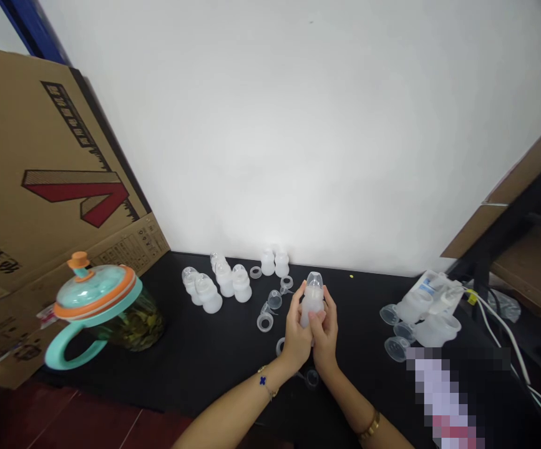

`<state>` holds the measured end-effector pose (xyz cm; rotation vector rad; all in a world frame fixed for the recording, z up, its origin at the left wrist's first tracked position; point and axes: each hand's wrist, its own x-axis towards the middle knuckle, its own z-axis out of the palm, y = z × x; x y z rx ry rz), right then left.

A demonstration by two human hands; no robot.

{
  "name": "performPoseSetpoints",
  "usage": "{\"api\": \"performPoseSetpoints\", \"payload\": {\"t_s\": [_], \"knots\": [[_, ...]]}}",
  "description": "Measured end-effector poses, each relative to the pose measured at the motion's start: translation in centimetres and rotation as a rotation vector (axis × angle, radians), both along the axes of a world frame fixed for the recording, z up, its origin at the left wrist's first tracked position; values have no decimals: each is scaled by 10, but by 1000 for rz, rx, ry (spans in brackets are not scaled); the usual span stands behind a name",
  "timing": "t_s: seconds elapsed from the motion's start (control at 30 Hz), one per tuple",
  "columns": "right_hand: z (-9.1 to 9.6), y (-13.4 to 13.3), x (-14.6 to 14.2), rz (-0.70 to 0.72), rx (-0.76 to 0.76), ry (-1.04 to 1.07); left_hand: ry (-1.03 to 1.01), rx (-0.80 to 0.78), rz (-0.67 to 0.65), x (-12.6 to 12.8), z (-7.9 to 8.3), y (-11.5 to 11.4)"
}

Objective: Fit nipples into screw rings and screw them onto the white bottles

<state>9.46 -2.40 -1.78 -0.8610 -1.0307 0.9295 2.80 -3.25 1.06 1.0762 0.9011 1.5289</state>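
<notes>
A white baby bottle (pixel 313 300) with a clear domed cap stands upright between my two hands, above the black table. My left hand (pixel 297 327) wraps its left side, and my right hand (pixel 325 327) closes round the right side with the thumb across the front. Left of my hands lie a loose collar ring (pixel 265 322), a clear cap (pixel 274 299) and another ring (pixel 287 282). Partly hidden by my left wrist is one more ring (pixel 280 346). Below my hands a clear cap (pixel 312 377) rests on the table.
Several capped bottles (pixel 208 294) stand to the left, with two bottles (pixel 268 262) near the wall. A glass teapot (pixel 106 305) with a turquoise handle is far left, beside a cardboard box (pixel 40 156). Bottle bodies (pixel 438 329), clear caps (pixel 396 348) and white cables (pixel 504 324) lie right.
</notes>
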Motion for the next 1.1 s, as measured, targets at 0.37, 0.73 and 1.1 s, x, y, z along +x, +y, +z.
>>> {"api": "performPoseSetpoints", "payload": {"t_s": [0.37,0.73,1.1], "knots": [[-1,-1,0,-25,16,-29,-4,-12,-3,0,0,-1],[3,-2,0,-18,29,-30,-11,12,18,2,0,-1],[4,-2,0,-38,46,-38,10,2,25,2,3,-3]]}}
